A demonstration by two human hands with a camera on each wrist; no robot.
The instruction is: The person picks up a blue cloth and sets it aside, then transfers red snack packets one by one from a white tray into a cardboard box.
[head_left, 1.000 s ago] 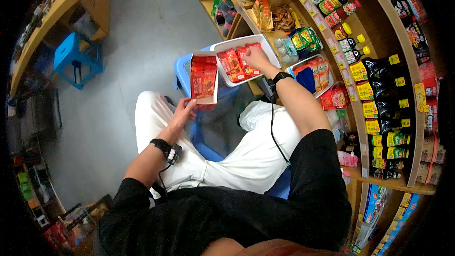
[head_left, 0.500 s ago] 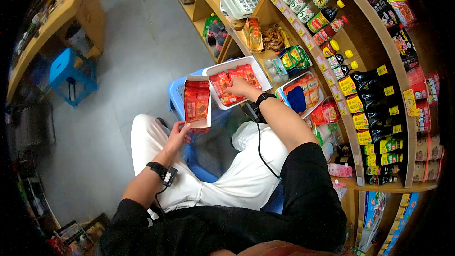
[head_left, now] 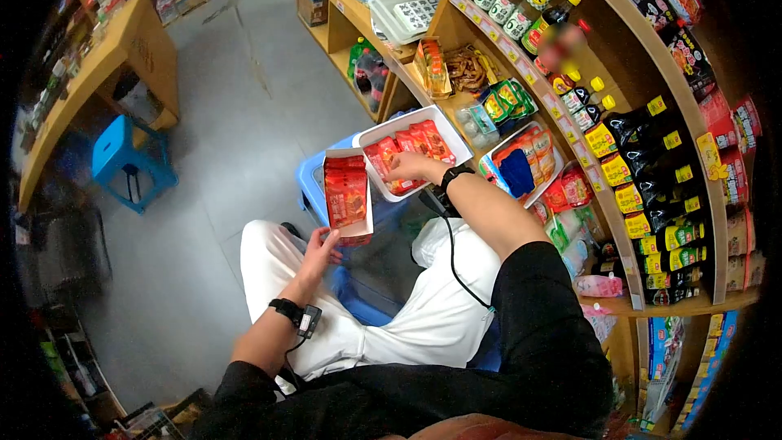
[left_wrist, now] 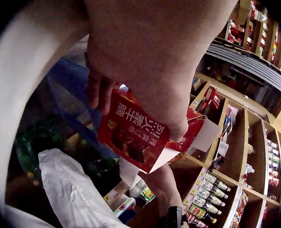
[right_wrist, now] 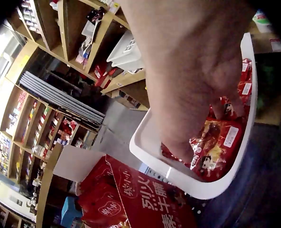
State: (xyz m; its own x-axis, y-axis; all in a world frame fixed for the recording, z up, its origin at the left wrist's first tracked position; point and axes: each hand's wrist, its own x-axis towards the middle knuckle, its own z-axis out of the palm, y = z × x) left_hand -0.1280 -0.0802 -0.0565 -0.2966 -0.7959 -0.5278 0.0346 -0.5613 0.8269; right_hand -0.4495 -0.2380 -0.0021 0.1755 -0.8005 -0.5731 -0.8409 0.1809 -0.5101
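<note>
In the head view my left hand (head_left: 319,251) grips the near end of an open red box (head_left: 346,195) filled with red packets. Its thumb lies over the edge, and the box's printed side (left_wrist: 133,130) faces the left wrist view. Just right of the box, a white tray (head_left: 458,143) holds several red packets (head_left: 425,140). My right hand (head_left: 414,168) is inside the tray's near left part. In the right wrist view its thumb and fingers lie around a shiny red packet (right_wrist: 218,147); the fingertips are partly hidden.
A blue stool (head_left: 314,187) stands under the tray and box. Shelves with bottles (head_left: 627,195) curve along the right, beside another white tray of packets (head_left: 533,159). A second blue stool (head_left: 130,163) and a wooden counter (head_left: 134,41) are at the left.
Since a second ago my right hand has moved left and nearer within the tray, onto the packets beside the box. My left hand still grips the box. The head view has shifted.
</note>
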